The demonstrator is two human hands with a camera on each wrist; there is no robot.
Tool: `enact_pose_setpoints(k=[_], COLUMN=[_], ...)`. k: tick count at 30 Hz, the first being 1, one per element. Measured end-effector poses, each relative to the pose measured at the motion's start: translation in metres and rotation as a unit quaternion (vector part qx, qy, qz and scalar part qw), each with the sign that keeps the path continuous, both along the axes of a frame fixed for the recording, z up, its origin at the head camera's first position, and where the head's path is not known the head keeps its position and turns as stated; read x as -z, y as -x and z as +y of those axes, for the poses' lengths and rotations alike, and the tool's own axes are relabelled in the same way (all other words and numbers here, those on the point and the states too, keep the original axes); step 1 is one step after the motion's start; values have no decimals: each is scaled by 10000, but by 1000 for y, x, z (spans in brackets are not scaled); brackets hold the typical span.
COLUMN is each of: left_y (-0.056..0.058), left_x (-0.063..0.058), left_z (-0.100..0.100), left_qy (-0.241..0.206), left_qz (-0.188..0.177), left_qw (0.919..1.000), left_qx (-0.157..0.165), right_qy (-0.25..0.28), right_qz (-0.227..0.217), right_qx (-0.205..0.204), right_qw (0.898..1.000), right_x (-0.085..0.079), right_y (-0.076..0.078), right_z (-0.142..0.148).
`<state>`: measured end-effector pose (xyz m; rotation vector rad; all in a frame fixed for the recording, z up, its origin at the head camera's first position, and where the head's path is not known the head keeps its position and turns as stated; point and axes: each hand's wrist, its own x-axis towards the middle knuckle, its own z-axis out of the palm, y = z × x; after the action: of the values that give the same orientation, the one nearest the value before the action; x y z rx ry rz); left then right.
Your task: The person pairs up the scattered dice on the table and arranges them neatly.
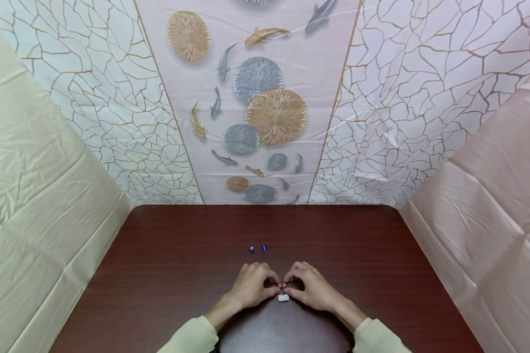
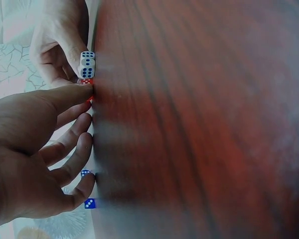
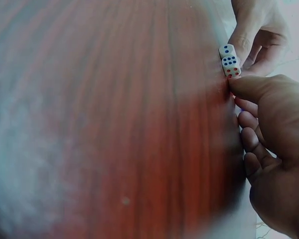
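Two small red dice (image 1: 282,285) sit side by side on the table between my hands. With thumb and index finger, my left hand (image 1: 251,285) pinches the left one. From the other side my right hand (image 1: 314,286) pinches the right one the same way. Just nearer to me, two white dice (image 1: 283,298) stand together, close by both thumbs. In the left wrist view my left thumb covers much of the red dice (image 2: 86,81). The white dice (image 3: 229,59) also show past the thumb in the right wrist view.
Two blue dice (image 1: 258,249) lie slightly apart farther back on the dark red-brown wooden table (image 1: 181,245). Patterned cloth (image 1: 256,162) hangs at the table's far edge, and plain pale cloth (image 1: 48,196) lines both sides.
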<state>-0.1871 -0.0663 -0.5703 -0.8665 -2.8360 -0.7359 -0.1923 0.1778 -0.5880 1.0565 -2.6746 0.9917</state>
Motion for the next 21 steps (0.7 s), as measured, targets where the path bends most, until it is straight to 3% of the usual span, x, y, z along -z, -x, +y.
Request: enact_pose_setpoints(k=[14,21], left_y=[0,-2], left_x=[1,-2], left_z=[-1,-1], left_qy=[9,-112], left_qz=[-25,-1], left_qw=[10000,9999], left_qx=[-18,15], right_qy=[417,493], right_qz=[-847,-798], right_qx=[-16,333], right_qw=[9955,9950], right_x=[-9,-13], right_y=[8,20], right_z=[6,6])
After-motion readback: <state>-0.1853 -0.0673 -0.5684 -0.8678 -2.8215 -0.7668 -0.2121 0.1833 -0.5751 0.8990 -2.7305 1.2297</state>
